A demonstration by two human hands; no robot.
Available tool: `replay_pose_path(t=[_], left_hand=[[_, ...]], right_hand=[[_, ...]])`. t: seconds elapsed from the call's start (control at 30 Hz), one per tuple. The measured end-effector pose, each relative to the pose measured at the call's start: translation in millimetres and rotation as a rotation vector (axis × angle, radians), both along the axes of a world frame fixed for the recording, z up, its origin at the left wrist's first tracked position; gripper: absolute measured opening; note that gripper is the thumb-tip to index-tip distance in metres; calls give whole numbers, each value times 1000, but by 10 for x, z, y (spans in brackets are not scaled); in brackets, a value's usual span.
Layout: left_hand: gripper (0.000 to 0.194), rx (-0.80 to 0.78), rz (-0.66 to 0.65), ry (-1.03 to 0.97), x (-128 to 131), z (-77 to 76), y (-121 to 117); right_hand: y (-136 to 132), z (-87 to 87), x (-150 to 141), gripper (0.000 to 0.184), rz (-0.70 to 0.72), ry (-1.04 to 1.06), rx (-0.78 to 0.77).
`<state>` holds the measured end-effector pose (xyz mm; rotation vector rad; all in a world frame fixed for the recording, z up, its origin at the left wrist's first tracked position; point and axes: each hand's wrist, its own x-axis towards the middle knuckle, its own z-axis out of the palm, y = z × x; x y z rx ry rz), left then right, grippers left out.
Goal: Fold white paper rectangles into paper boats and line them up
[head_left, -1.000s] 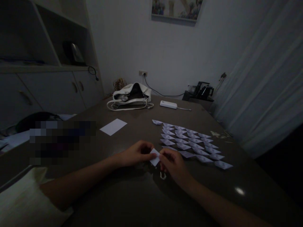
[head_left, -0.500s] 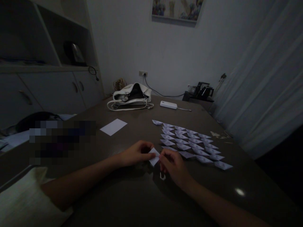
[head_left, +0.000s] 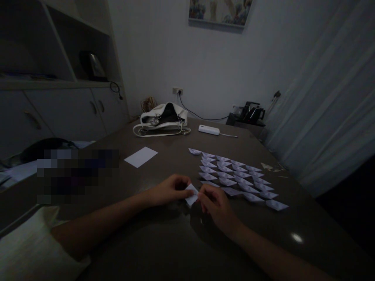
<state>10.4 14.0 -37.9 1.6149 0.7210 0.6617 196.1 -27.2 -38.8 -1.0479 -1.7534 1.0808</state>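
A small folded white paper [head_left: 191, 200], diamond-shaped from here, is held above the dark table [head_left: 140, 242]. My left hand [head_left: 172, 191] pinches its left side between thumb and fingers. At its right corner, the closed fingertips of my right hand [head_left: 215, 205] grip the edge. Part of the paper is hidden behind the fingers. Just beyond and right of my right hand, several white folded paper boats [head_left: 227, 181] stand in rows. A flat white sheet of paper [head_left: 141, 157] lies farther off to the left.
A white handbag [head_left: 164, 121] sits at the table's far side, with a white power bank [head_left: 209, 130] and short cable to its right. Black kettles [head_left: 253, 112] stand on a small stand by the curtain [head_left: 322, 101]. Cabinets [head_left: 64, 113] line the left.
Both hands stay nearly in place around the folded paper. My right fingertips have shifted very slightly, and the view has moved a touch.
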Motion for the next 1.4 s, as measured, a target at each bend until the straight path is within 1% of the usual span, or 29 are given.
replay_pose_path(t=[0.23,0.43,0.6,0.7,0.83,0.93,1.07,1.23,1.4], left_hand=[[17,-2,-74,27,-14,67,-5],[18,43,-70,59,-29,56,-15],[20,70,-33,80,-26,36,-14],[20,36,-33,53,-12,40,-11],[22,-39,-36,-4,1,40,-6],[24,-67,-41,-20,-3,20,-1],[22,-53,-46,-33,-14,3,3],[19,-40,-49,-15,-17,29,1],[17,-31,-71,-4,-8,53,-4]], right_hand=[[5,5,-10,25,36,-1,-4],[9,-7,-15,24,38,1,-28],[12,-13,-25,23,28,5,-41],[22,-27,-25,24,16,27,-42],[37,-49,-20,24,-31,106,-88],[42,-54,-20,23,-33,130,-110],[38,-51,-26,23,-11,124,-117],[27,-47,-44,24,29,93,-112],[26,-39,-45,28,20,75,-88]])
